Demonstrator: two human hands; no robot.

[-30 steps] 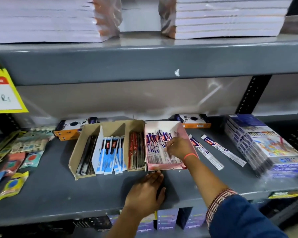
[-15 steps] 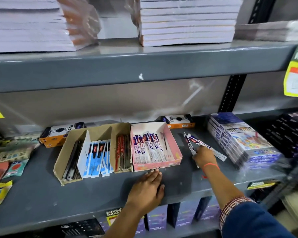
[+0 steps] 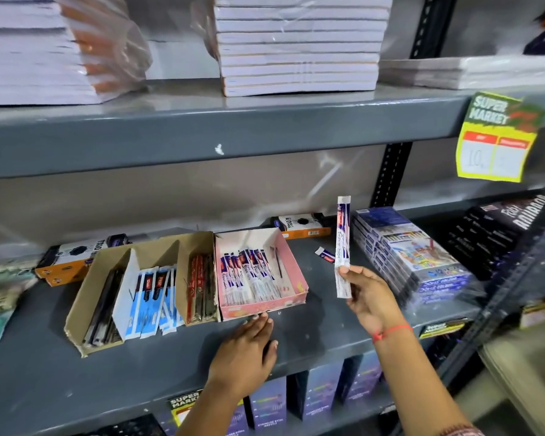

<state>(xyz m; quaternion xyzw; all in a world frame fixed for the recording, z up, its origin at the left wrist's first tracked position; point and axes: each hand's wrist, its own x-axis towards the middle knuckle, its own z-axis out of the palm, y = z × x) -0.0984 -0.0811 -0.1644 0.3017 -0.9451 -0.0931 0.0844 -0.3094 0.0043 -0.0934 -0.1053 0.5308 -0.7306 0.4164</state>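
My right hand (image 3: 370, 295) pinches a long white pen packet (image 3: 343, 243) and holds it upright above the grey shelf (image 3: 321, 328), to the right of the pink box (image 3: 290, 305). The pink box holds several similar packets lying flat. My left hand (image 3: 247, 350) rests flat on the shelf with its fingertips touching the pink box's front edge. Another packet (image 3: 324, 255) lies on the shelf behind the raised one, mostly hidden by it.
A brown cardboard tray (image 3: 85, 297) with pens in compartments adjoins the pink box on the left. Orange and black boxes (image 3: 299, 225) lie at the back. Wrapped colour packs (image 3: 416, 256) are stacked at right. Notebook piles (image 3: 299, 45) sit on the upper shelf, with a yellow price tag (image 3: 494, 143) at right.
My right hand left the pink box, reached to the loose packets on the shelf at right, and lifted one packet upright. My left hand stayed at the box's front edge.
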